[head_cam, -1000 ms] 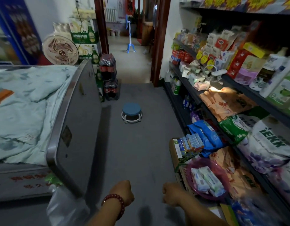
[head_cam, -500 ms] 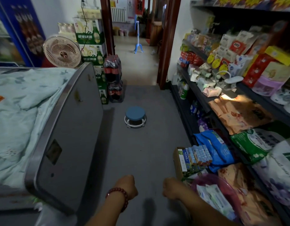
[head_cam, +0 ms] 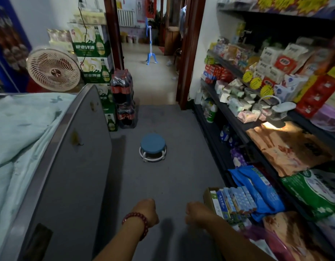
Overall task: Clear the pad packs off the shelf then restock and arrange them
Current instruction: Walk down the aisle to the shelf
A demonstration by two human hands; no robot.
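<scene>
Walked forward a bit since a second ago, so the blue stool (head_cam: 153, 146) looks closer on the grey floor (head_cam: 181, 178). Fists are the same as before: left hand (head_cam: 147, 211), with the bead bracelet (head_cam: 136, 222), and right hand (head_cam: 196, 213) are both curled up, holding nothing, out over the floor. Pad packs (head_cam: 287, 149) are all on the shelf (head_cam: 232, 117) along the right, orange ones under a clip lamp (head_cam: 279, 110), blue ones lower down. Chest freezer (head_cam: 68, 166) with a pale cloth (head_cam: 16, 129) is on the left, with a fan (head_cam: 53, 69) and beer crates (head_cam: 91, 46) behind it.
</scene>
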